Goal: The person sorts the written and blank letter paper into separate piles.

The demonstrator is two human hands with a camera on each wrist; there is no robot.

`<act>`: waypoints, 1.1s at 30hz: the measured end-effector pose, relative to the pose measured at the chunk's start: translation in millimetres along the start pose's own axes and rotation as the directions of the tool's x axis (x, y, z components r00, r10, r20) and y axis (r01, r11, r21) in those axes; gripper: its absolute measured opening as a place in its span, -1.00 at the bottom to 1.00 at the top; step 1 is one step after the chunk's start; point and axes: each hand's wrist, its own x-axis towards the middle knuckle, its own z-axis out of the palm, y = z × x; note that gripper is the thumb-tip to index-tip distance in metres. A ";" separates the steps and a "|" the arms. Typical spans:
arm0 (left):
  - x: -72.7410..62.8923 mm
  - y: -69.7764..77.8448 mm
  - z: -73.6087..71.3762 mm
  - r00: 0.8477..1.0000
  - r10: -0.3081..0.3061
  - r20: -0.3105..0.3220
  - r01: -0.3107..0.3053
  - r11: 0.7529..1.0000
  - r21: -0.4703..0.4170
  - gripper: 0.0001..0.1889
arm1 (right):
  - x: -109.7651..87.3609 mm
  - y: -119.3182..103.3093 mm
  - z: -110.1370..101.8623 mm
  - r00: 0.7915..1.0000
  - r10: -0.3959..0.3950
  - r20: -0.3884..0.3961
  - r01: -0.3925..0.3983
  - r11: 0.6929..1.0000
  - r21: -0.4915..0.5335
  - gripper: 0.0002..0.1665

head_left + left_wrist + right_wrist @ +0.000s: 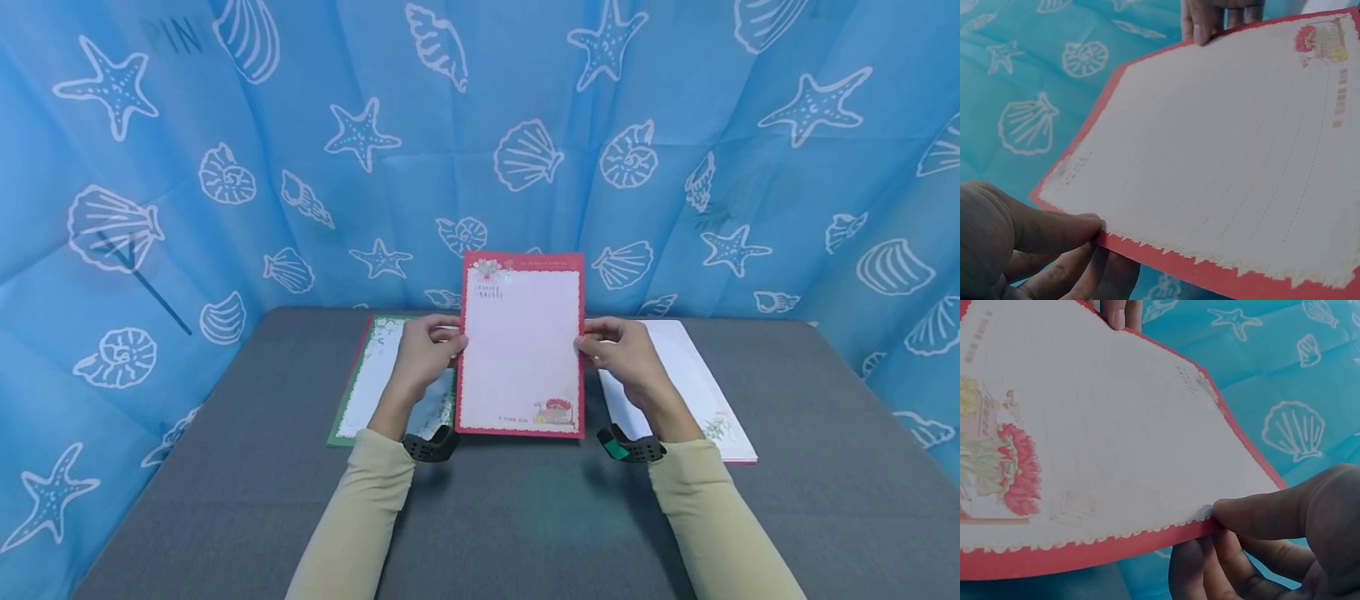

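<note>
A sheet of letter paper [521,350] with a red border, faint ruled lines and a small flower drawing is held upright at the middle. My left hand [427,354] pinches its left edge, thumb on the front and fingers behind. On the opposite edge my right hand [622,350] pinches it the same way. Both grips show close up: the left thumb [1060,232] presses near the red border in the left wrist view, and the right thumb [1260,509] does so in the right wrist view.
Behind the left hand lies green-bordered paper [375,379] on the grey table [510,525]. White paper [686,367] with a leaf drawing and a thin red edge lies at the right. A blue curtain [480,125] with shells and starfish hangs behind the table.
</note>
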 end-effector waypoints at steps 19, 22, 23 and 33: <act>0.9 0.2 -31.0 0.998 0.028 -0.057 -0.027 0.999 0.021 -0.69 | 3.8 -4.8 28.1 0.999 -0.040 0.013 0.038 0.986 0.165 -0.66; 1.3 -0.2 -40.8 0.998 -0.001 -0.066 0.004 0.999 0.037 -0.68 | 8.4 -5.1 38.2 0.999 -0.029 0.030 0.023 0.983 0.183 -0.67; 1.4 -0.4 -44.2 0.997 -0.013 -0.070 0.016 0.999 0.041 -0.68 | 9.9 -5.5 41.8 0.999 -0.025 0.034 0.018 0.982 0.189 -0.67; -0.3 -5.9 -81.6 0.989 -0.105 -0.102 0.113 0.990 0.079 -0.64 | 19.8 -20.2 80.7 0.998 -0.021 0.066 0.007 0.977 0.213 -0.71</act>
